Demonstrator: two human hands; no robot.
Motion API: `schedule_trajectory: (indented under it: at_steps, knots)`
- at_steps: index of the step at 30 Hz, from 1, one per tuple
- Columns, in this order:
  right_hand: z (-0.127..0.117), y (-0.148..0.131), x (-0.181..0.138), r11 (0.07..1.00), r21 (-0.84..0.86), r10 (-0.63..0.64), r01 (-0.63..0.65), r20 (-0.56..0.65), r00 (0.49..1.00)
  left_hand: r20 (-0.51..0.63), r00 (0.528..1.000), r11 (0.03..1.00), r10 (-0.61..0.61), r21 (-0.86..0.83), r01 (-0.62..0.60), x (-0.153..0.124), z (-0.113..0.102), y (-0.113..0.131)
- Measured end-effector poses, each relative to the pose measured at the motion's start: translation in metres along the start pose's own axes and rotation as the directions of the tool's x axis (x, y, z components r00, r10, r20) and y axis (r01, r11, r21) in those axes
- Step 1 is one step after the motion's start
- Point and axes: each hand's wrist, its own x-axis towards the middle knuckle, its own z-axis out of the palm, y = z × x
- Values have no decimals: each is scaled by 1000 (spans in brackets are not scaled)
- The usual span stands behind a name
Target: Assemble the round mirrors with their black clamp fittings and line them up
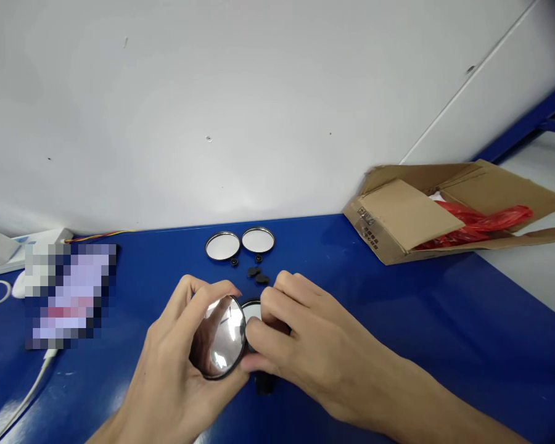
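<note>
My left hand (176,357) grips a small round convex mirror (219,338), tilted up off the blue table (398,320), with fingers curled round its rim. My right hand (296,339) is closed in a pinch on a second round mirror (252,310) right beside the first; most of it is hidden under my fingers. A dark piece (264,383) shows below my right hand. Farther back lie two more round mirrors (222,246) (258,240) side by side, with small black mounts (258,274) between them and my hands.
An open cardboard box (398,216) with red plastic inside (485,221) lies at the right rear. A blurred-out item (69,296), a white cable (32,385) and a white power strip (9,246) are at the left. A white wall rises behind the table.
</note>
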Motion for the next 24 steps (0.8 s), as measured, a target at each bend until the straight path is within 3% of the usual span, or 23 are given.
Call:
schedule_trajectory:
  at_steps: [7, 10, 13, 15, 17, 20, 22, 24]
  knots:
    - [-16, 2, -4, 940, 341, -62, 11, 140, 988, 302, 952, 996, 47, -81, -23, -1, -13, -7]
    - [-24, 4, -4, 824, 563, -62, -72, 215, 975, 414, 910, 986, 16, -159, 55, -3, -20, -5]
    - [-31, 8, -3, 662, 740, -62, -118, 211, 976, 475, 879, 969, 43, -235, 79, -1, -22, -1]
    - [-31, 12, -2, 607, 781, 33, -146, 160, 987, 395, 917, 968, 47, -244, 55, 2, -20, 0]
    - [-26, 18, -2, 621, 744, 230, -247, 128, 965, 269, 963, 980, 8, -191, 45, 7, -18, -1]
    - [-12, 32, -3, 653, 590, 526, -475, 98, 845, 117, 989, 993, -94, -55, 101, 17, -17, -7]
    - [0, 45, -4, 651, 509, 613, -564, 86, 785, 35, 988, 989, -147, 26, 146, 24, -18, -17]
    - [11, 58, -6, 653, 454, 647, -606, 83, 758, -23, 977, 972, -212, 99, 213, 29, -19, -28]
